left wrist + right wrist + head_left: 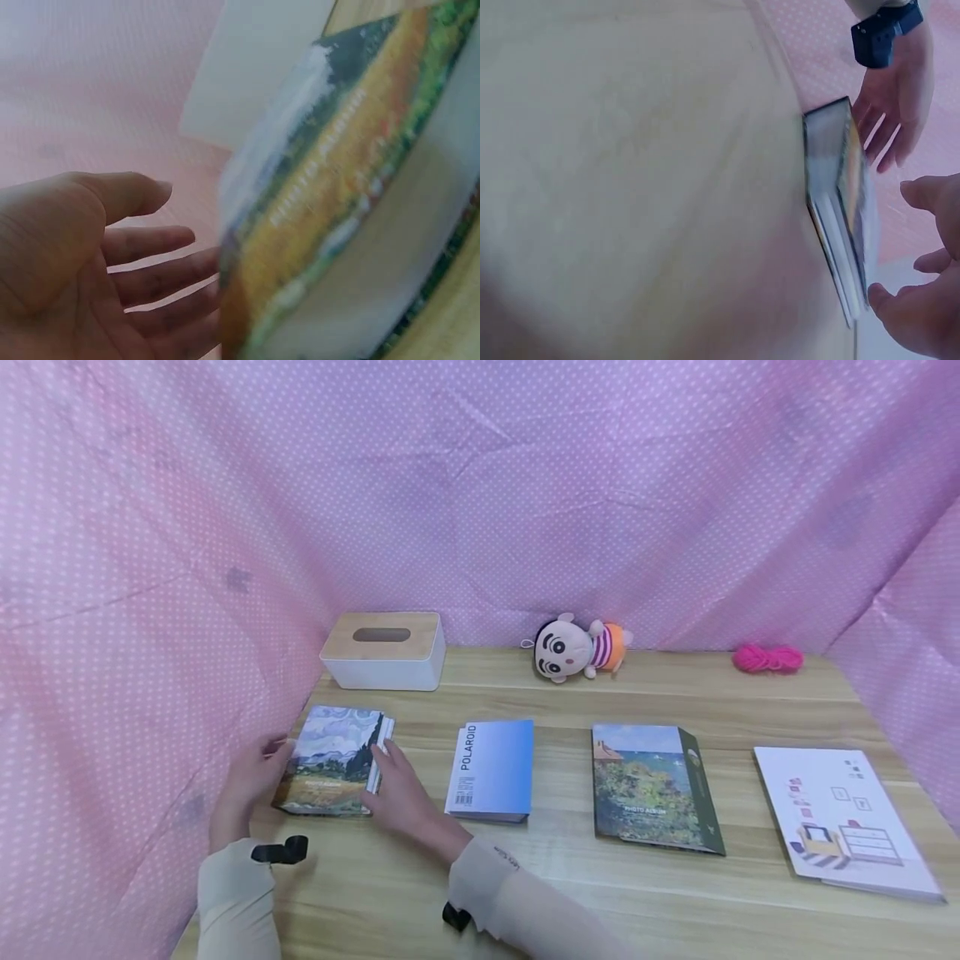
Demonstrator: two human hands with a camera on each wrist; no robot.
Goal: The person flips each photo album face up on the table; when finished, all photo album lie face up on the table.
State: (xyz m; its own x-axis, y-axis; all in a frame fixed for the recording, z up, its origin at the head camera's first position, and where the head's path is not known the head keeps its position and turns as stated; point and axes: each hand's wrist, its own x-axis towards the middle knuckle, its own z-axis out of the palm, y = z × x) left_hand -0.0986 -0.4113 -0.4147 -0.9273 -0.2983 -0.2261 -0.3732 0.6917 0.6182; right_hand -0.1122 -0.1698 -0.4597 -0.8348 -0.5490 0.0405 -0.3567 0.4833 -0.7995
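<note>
A thick photo album (330,760) with a painted landscape cover lies at the table's left side, its page edges facing right. My left hand (258,772) is beside its left edge; in the left wrist view the left hand's fingers (154,281) are spread and loosely bent, some ending behind the album (322,172). At the album's right edge is my right hand (405,793), thumb and fingers apart. The right wrist view shows the right hand's fingertips (881,296) close to the album (844,180); whether they press on it, I cannot tell.
To the right lie a blue Polaroid album (495,768), a green-spined photo album (648,789) and a white album (843,818). Behind them are a tissue box (386,652), a plush doll (577,647) and pink yarn (767,658). A pink dotted curtain (480,510) borders the table.
</note>
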